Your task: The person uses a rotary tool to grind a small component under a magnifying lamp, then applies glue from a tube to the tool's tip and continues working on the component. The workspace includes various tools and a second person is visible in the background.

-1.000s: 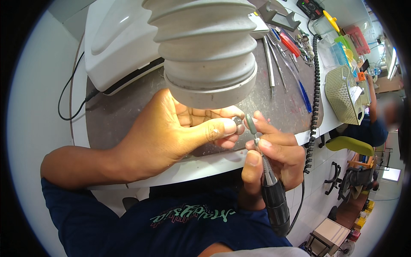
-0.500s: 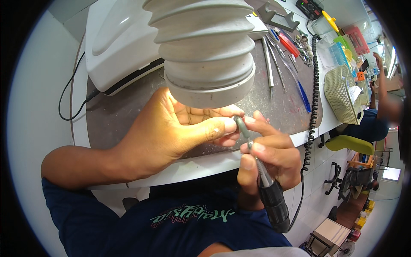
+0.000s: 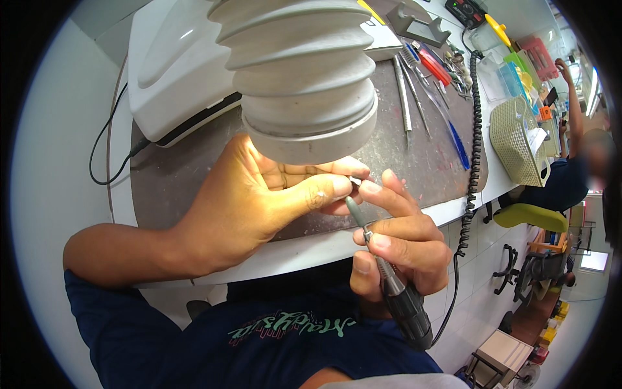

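Note:
My left hand [image 3: 262, 191] is closed in a pinch at thumb and fingertips on a small metallic piece [image 3: 355, 182], mostly hidden by the fingers, just below the lit rim of a white ribbed suction hood [image 3: 304, 136]. My right hand [image 3: 408, 240] grips a black and silver rotary handpiece [image 3: 405, 311] like a pen. Its grey-green pointed bit [image 3: 355, 211] aims up toward the piece, a little below it, and the right index fingertip lies beside the piece. A grey work mat [image 3: 175, 188] lies beneath both hands.
A white machine [image 3: 175, 71] stands at the back left. Metal tools [image 3: 403, 97], a red-handled tool [image 3: 433, 65] and a coiled cord [image 3: 474, 142] lie to the right, beside a woven basket [image 3: 518, 146]. A co-worker [image 3: 564, 175] with a raised arm sits by a green chair [image 3: 531, 217].
My right hand and handpiece have moved left; the bit's tip went from beside the piece, onto it, then lower. The piece is tilted differently. The co-worker's arm rose.

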Tool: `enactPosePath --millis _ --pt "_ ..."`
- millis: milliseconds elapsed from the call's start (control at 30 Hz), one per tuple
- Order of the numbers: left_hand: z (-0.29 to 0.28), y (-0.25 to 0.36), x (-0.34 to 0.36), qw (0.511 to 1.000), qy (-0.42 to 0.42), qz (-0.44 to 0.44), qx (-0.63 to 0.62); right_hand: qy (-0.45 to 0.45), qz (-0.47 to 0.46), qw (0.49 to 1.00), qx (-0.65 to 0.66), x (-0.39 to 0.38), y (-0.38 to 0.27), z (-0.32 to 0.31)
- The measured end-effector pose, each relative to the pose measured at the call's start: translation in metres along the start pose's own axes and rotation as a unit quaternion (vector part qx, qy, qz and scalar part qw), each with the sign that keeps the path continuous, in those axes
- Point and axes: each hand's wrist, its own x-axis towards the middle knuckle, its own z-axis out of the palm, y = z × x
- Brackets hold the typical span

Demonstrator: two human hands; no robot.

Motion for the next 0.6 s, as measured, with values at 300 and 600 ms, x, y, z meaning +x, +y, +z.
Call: enactPosePath --millis 300,600 --pt "-0.003 -0.01 0.002 0.998 -0.006 0.063 -0.006 0.009 -0.005 1.0 0.01 -0.001 0.001 0.001" --pt "-0.001 -0.006 0.002 0.997 -0.014 0.069 0.001 0.0 -0.012 1.0 0.012 -0.002 0.001 -0.002"
